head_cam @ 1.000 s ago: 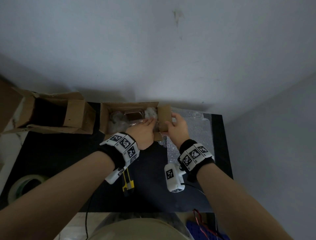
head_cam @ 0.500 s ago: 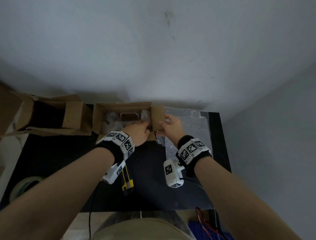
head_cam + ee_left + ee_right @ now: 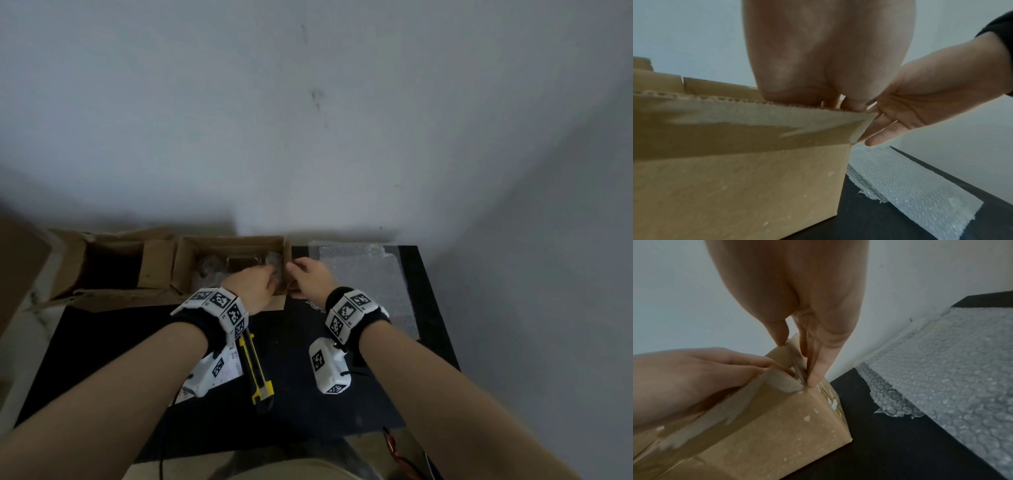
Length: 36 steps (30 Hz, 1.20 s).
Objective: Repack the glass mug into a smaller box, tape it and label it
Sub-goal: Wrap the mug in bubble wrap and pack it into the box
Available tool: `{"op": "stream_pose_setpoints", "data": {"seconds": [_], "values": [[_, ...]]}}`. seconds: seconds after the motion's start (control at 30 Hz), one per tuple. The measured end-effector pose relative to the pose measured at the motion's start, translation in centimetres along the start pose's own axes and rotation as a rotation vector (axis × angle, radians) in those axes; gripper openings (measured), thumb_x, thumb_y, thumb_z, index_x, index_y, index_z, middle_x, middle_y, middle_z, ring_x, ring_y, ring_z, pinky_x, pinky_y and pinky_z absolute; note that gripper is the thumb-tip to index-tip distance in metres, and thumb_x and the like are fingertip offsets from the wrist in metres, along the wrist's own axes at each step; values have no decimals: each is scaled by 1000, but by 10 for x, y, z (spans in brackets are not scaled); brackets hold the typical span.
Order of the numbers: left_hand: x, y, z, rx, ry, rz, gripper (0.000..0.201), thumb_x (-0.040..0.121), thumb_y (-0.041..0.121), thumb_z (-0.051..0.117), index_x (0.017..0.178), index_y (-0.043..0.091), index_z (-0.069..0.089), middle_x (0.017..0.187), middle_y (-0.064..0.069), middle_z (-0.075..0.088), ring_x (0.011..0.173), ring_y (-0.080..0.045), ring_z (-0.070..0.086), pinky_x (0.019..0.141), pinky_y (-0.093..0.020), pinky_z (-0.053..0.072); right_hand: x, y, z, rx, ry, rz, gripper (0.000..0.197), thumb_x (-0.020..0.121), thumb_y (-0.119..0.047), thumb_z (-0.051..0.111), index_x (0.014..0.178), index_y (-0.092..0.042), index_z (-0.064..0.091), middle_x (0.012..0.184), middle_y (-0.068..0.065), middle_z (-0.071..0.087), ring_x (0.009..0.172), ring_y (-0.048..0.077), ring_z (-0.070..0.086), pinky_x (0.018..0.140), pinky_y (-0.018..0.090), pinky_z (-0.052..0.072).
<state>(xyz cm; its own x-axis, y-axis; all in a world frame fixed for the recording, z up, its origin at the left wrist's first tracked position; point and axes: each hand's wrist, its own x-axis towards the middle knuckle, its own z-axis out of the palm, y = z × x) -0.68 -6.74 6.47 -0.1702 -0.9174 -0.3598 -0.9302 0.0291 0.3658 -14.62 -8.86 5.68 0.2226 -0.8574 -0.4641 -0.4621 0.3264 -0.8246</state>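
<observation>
The small open cardboard box (image 3: 191,270) stands at the back of the black table (image 3: 301,404). Inside it lies the glass mug (image 3: 241,266) among bubble wrap. My left hand (image 3: 255,284) reaches over the near wall at the right corner, fingers curled over the near flap (image 3: 777,382). My right hand (image 3: 310,277) pinches the upright right flap (image 3: 795,344) between thumb and fingers, right beside the left hand. From the left wrist view I see the box's outer wall (image 3: 735,186) and the right hand's straight fingers (image 3: 881,129) at the corner. My left fingertips are hidden inside the box.
A larger open box (image 3: 113,267) sits left of the small one. A bubble wrap sheet (image 3: 363,284) lies on the right of the table. A yellow utility knife (image 3: 255,368) and a printed paper label (image 3: 233,368) lie near my left wrist. A grey wall is close behind.
The right flap, turned outward before, now stands upright against the box's side. Both hands have drawn together at the near right corner. The tape roll at far left has left the view.
</observation>
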Motion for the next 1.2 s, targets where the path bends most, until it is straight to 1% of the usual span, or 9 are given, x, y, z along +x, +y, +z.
{"op": "stream_pose_setpoints", "data": {"seconds": [0.1, 0.23, 0.33, 0.47, 0.6, 0.8, 0.9, 1.03, 1.2], "values": [[-7, 1, -5, 11, 111, 34, 38, 95, 24, 42, 133, 19, 40, 131, -6, 53, 113, -24, 55, 89, -39, 48, -10, -5, -5, -184, 56, -67, 35, 100, -36, 37, 114, -11, 57, 101, 8, 60, 99, 28, 60, 89, 44, 50], [-9, 23, -12, -29, 264, 124, 50, 95, 19, 44, 143, 18, 30, 143, -6, 41, 123, -23, 47, 93, -41, 47, -26, 0, -31, -448, 95, -101, 33, 100, -32, 39, 121, -11, 56, 110, 8, 62, 98, 22, 58, 79, 30, 42], [-8, 48, -9, 30, 320, 246, 48, 94, 16, 45, 140, 15, 34, 141, -8, 41, 126, -24, 43, 94, -39, 46, -35, 11, -56, -592, 122, -131, 32, 100, -30, 39, 120, -12, 58, 112, 11, 64, 100, 26, 61, 86, 35, 48], [-3, 82, 9, 115, 303, 348, 44, 93, 14, 45, 137, 11, 40, 141, -8, 42, 129, -23, 40, 98, -37, 42, -43, 35, -91, -715, 162, -129, 31, 99, -30, 39, 115, -12, 59, 110, 11, 65, 100, 28, 62, 88, 41, 50], [5, 102, 36, 129, 217, 284, 43, 93, 16, 44, 136, 12, 40, 141, -7, 42, 127, -23, 41, 96, -37, 45, -44, 67, -124, -818, 151, -120, 33, 99, -27, 42, 125, -12, 55, 121, 11, 62, 109, 28, 59, 91, 36, 47], [29, 117, 92, 153, 33, 107, 44, 94, 15, 44, 138, 15, 38, 140, -5, 42, 122, -22, 46, 93, -35, 45, -30, 120, -158, -845, 43, -93, 36, 97, -20, 46, 133, -17, 49, 140, 5, 46, 122, 24, 50, 100, 36, 43], [45, 120, 114, 151, 2, 58, 47, 95, 14, 43, 141, 15, 34, 147, -6, 33, 129, -23, 41, 97, -38, 44, -18, 140, -171, -883, -20, -131, 41, 95, -12, 47, 136, -15, 45, 147, 4, 38, 131, 23, 41, 105, 36, 38], [69, 116, 135, 174, 17, 61, 54, 96, 18, 42, 146, 14, 23, 156, -8, 17, 141, -24, 24, 110, -37, 31, 4, 159, -178, -914, -45, -183, 49, 93, -7, 48, 141, -9, 38, 154, 8, 27, 139, 25, 29, 110, 37, 32], [81, 106, 147, 153, 18, 9, 60, 97, 31, 43, 148, 14, 17, 157, -8, 11, 144, -23, 16, 114, -36, 22, 29, 176, -177, -919, -32, -248, 62, 88, -11, 56, 145, -9, 30, 156, 9, 21, 142, 24, 23, 111, 38, 31]]}}
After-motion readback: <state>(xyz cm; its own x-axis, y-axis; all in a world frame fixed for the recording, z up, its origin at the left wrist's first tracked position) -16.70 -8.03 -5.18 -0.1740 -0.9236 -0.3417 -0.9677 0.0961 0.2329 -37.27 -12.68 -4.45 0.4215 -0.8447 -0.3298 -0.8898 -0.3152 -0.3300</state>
